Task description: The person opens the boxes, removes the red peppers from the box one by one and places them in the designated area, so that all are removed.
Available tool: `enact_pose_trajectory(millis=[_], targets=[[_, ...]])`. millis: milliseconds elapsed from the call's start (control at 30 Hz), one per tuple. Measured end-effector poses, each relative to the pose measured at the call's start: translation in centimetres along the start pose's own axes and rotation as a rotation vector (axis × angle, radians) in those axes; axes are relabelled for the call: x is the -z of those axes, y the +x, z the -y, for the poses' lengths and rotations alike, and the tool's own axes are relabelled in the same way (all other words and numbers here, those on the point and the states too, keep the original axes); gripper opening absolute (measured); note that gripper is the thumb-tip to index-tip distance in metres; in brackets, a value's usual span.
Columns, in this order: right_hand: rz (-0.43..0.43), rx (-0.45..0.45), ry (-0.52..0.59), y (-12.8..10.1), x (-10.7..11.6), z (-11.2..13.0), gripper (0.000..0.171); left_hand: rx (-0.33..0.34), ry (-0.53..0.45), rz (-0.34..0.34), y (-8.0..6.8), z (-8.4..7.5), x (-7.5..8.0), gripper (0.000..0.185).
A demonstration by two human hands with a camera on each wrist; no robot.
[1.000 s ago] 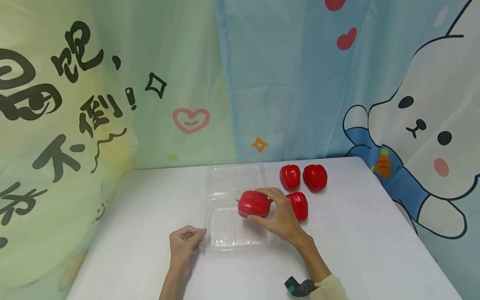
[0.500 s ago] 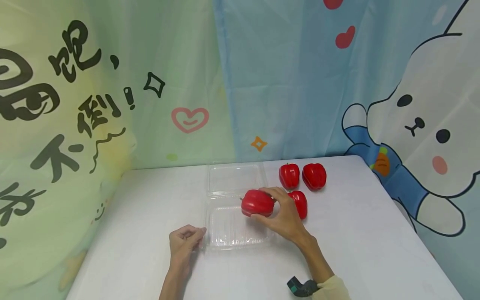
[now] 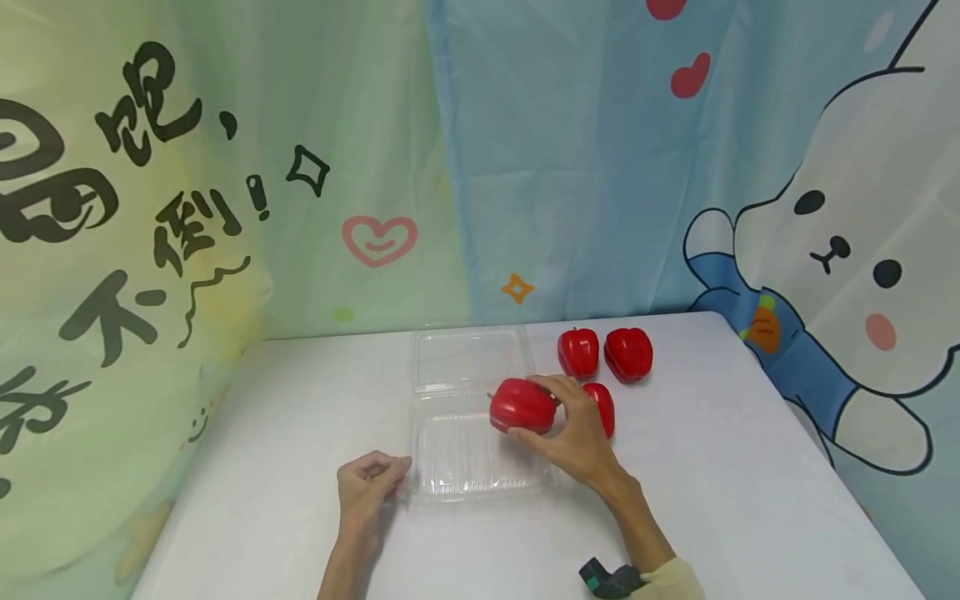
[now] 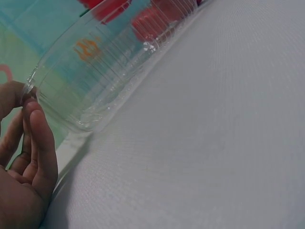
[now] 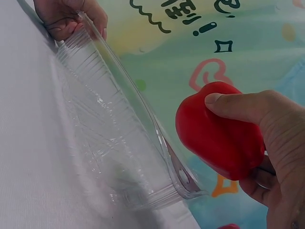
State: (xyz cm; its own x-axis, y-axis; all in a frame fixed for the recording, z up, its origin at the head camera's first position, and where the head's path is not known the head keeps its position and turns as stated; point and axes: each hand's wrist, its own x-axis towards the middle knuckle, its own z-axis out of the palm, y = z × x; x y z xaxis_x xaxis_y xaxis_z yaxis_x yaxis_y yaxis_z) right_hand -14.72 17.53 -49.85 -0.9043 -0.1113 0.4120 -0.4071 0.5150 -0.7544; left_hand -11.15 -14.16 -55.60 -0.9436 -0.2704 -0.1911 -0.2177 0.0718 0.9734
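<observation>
A red bell pepper (image 3: 521, 406) is gripped between the thumb and fingers of my right hand (image 3: 576, 433), held over the right part of a clear plastic clamshell box (image 3: 457, 454). In the right wrist view the pepper (image 5: 219, 133) hangs above the box's rim, apart from it. The box lies on the table with its lid (image 3: 474, 357) folded open toward the back. My left hand (image 3: 367, 487) pinches the rim at the box's left side. In the left wrist view, thumb and finger of that hand (image 4: 28, 152) meet on the clear rim (image 4: 31, 81).
Two red bell peppers (image 3: 578, 352) (image 3: 629, 354) stand at the back right of the white table (image 3: 285, 433). Another pepper (image 3: 603, 408) sits nearer, partly hidden behind my right hand. A printed curtain (image 3: 525, 167) hangs along the table's back edge.
My right hand has moved slightly to the right with the bell pepper, covering more of the pepper behind it. The left hand has stayed at the box's rim.
</observation>
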Motion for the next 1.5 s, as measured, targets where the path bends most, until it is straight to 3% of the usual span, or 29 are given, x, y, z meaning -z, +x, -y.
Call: enact_pose_trajectory(millis=[233,567,1500], targets=[[-0.026,-0.013,0.0,-0.1,0.5,0.0,0.085,-0.027,0.007,-0.006,-0.1,0.0,-0.1,0.015],[-0.071,-0.006,-0.037,0.1,1.0,-0.5,0.085,-0.004,-0.041,0.003,0.1,-0.3,0.0,0.013],[-0.184,-0.052,-0.057,-1.0,2.0,-1.1,0.088,0.008,-0.007,0.001,-0.3,-0.1,0.0,0.013]])
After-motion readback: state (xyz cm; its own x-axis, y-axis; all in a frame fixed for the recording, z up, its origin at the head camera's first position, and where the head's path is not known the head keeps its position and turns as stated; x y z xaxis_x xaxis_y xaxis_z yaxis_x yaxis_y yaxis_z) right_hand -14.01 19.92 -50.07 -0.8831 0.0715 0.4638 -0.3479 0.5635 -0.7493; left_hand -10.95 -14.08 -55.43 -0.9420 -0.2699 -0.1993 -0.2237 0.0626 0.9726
